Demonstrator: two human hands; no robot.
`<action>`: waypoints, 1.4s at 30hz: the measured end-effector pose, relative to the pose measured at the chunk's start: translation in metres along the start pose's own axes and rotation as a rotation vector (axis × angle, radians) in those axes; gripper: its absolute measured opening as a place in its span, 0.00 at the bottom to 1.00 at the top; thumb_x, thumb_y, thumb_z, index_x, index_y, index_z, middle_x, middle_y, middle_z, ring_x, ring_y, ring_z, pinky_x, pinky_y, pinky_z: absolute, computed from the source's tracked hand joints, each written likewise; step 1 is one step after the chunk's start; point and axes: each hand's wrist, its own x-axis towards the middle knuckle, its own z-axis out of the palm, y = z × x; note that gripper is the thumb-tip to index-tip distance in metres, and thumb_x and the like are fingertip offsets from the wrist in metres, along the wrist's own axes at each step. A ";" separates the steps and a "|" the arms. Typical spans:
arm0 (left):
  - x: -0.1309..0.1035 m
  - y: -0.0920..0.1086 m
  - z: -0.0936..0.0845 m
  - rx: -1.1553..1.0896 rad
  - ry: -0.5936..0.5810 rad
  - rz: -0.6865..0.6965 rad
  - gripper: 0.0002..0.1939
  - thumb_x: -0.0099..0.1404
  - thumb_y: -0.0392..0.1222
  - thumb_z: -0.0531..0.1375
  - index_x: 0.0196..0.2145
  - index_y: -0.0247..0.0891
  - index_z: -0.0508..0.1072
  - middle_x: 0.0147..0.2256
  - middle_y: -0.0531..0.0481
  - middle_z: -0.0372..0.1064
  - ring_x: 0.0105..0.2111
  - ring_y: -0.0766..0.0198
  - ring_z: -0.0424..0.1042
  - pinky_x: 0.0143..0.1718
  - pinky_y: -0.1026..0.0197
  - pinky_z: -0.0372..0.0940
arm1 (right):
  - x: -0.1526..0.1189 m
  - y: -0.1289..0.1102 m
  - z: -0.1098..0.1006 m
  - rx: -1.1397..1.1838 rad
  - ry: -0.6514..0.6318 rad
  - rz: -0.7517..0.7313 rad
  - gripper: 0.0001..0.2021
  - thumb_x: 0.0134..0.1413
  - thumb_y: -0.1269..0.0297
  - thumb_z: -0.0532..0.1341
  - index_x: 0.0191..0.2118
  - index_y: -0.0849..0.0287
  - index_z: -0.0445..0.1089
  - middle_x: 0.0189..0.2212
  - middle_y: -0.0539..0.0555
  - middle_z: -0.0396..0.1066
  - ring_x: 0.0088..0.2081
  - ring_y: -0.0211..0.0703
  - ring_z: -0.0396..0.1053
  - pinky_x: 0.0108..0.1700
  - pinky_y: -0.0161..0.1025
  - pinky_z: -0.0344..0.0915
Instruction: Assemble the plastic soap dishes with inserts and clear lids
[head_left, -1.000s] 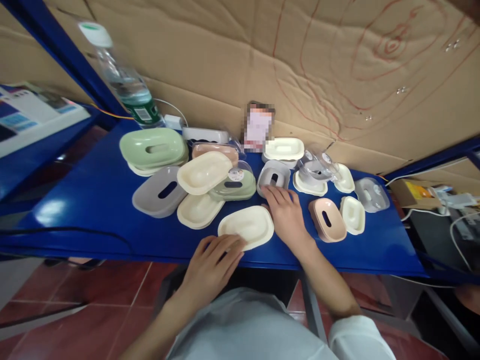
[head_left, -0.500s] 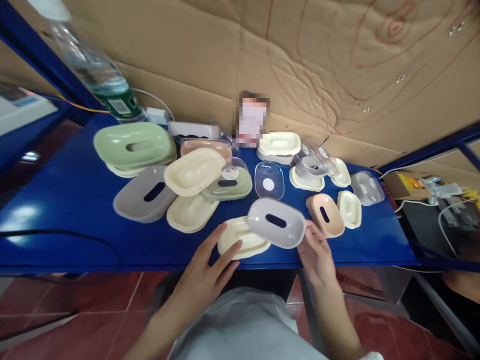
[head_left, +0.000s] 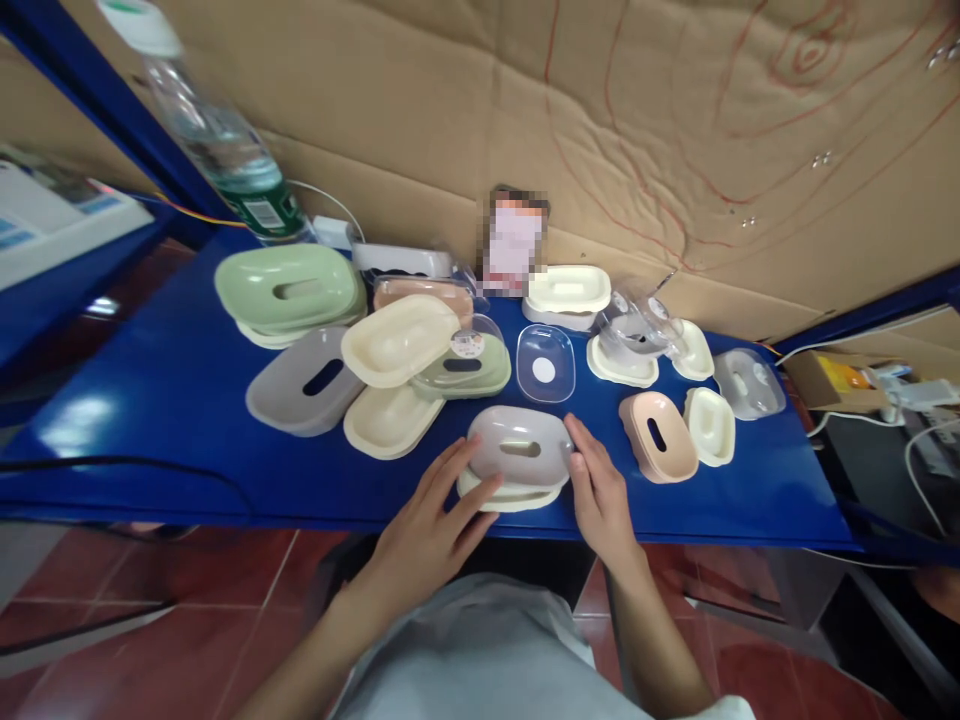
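A grey soap dish (head_left: 519,447) with a long slot in its floor sits on a cream tray (head_left: 525,497) near the table's front edge. My left hand (head_left: 439,505) is at the left end of both pieces, its fingers parted around the tray's corner and touching the grey dish. At the opposite end, my right hand (head_left: 598,490) presses its fingers along the grey dish's side. Through the slot shows the pale tray beneath. Just behind lies a clear lid (head_left: 545,363) with a round white label. Right of my right hand stands a peach soap dish (head_left: 660,440).
To the left lie a green dish (head_left: 289,290), another grey dish (head_left: 304,385) and overlapping cream trays (head_left: 401,340). A water bottle (head_left: 232,150) stands at the back left, a phone (head_left: 514,240) against the cardboard wall (head_left: 420,100). More trays and clear lids (head_left: 750,383) sit rightward.
The grey dish moved left and down from above the tray's right side onto the tray, carried by my right hand. My left hand stayed at the tray. The view shifted slightly.
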 end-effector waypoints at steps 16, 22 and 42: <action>0.000 -0.001 -0.003 0.051 -0.099 -0.006 0.17 0.73 0.31 0.62 0.56 0.45 0.78 0.67 0.43 0.68 0.71 0.42 0.62 0.66 0.39 0.70 | -0.005 -0.001 0.003 -0.239 0.092 -0.239 0.21 0.77 0.69 0.53 0.67 0.51 0.71 0.68 0.61 0.70 0.70 0.56 0.68 0.68 0.61 0.68; -0.002 -0.003 0.000 0.050 -0.105 0.001 0.19 0.73 0.33 0.62 0.58 0.46 0.78 0.68 0.45 0.69 0.69 0.42 0.63 0.65 0.39 0.70 | -0.005 0.003 -0.016 -0.383 -0.260 -0.370 0.27 0.77 0.59 0.58 0.75 0.52 0.60 0.76 0.61 0.58 0.76 0.58 0.57 0.74 0.64 0.60; 0.024 0.009 0.000 -0.111 -0.068 -0.098 0.12 0.71 0.37 0.66 0.52 0.41 0.78 0.71 0.36 0.60 0.70 0.43 0.65 0.66 0.38 0.69 | 0.015 0.012 -0.042 0.834 0.221 0.429 0.17 0.72 0.44 0.62 0.51 0.52 0.69 0.31 0.48 0.72 0.34 0.47 0.83 0.22 0.33 0.69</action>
